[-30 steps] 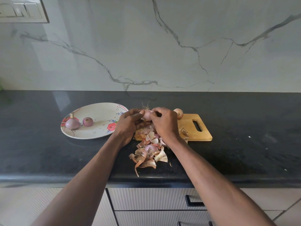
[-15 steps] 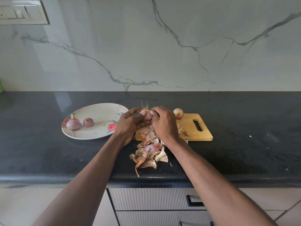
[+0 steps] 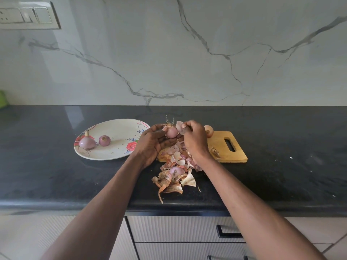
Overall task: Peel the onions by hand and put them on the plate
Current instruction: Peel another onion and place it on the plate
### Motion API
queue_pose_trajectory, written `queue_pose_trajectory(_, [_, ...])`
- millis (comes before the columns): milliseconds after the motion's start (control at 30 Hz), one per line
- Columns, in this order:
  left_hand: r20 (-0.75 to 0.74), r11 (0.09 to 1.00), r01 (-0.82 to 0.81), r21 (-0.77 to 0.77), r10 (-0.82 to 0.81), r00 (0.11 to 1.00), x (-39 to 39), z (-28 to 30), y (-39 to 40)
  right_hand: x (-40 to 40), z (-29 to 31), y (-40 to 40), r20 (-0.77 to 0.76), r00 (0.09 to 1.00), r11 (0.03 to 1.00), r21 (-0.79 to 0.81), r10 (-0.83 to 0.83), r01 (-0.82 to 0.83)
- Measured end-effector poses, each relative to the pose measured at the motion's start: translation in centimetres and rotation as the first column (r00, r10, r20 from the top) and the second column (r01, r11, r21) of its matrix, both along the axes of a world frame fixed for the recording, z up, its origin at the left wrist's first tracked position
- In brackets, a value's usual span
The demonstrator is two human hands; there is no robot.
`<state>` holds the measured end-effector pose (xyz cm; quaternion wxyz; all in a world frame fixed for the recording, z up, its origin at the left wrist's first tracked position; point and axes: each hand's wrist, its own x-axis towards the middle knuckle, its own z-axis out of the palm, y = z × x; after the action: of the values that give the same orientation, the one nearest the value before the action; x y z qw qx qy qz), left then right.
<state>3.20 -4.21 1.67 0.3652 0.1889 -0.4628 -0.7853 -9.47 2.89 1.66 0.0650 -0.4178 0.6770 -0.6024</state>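
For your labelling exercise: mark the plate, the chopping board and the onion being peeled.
plate (image 3: 120, 128): head view, bare centre.
chopping board (image 3: 219, 143): head view, bare wood beside handle slot.
onion (image 3: 171, 132): head view, peeled front, in left hand (image 3: 150, 145).

The plate (image 3: 120, 128) on the left is cream with red roses and blue sprigs, holding two purple onions (image 3: 93, 142). The counter (image 3: 281, 175) is black, the cutting board (image 3: 221, 145) tan, and the far wall (image 3: 187, 53) white marble with grey veins.

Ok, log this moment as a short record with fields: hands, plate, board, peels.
left hand: holds onion
right hand: pinches peel strip beside that onion
plate: two peeled onions
board: one unpeeled onion at far edge
peels: piled on board's near left and counter
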Motion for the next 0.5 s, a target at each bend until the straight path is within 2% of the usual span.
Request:
queue_pose_trajectory(167, [-0.016, 1.0, 0.004, 0.025, -0.003, 1.0, -0.08, 0.08, 0.09, 0.18, -0.3, 0.03, 0.02, 0.999, 0.998, -0.051, 0.032, -0.031])
queue_pose_trajectory(333, [-0.011, 0.998, -0.047, 0.047, 0.048, 0.999, -0.28, -0.13, -0.16, 0.74, -0.17, 0.36, -0.112, 0.993, 0.999, -0.039, 0.033, -0.038])
queue_pose_trajectory(500, [-0.006, 1.0, -0.004, 0.003, 0.004, 1.0, 0.02, 0.14, 0.36, 0.47, -0.03, 0.34, -0.029, 0.999, 0.998, -0.056, 0.036, -0.038])
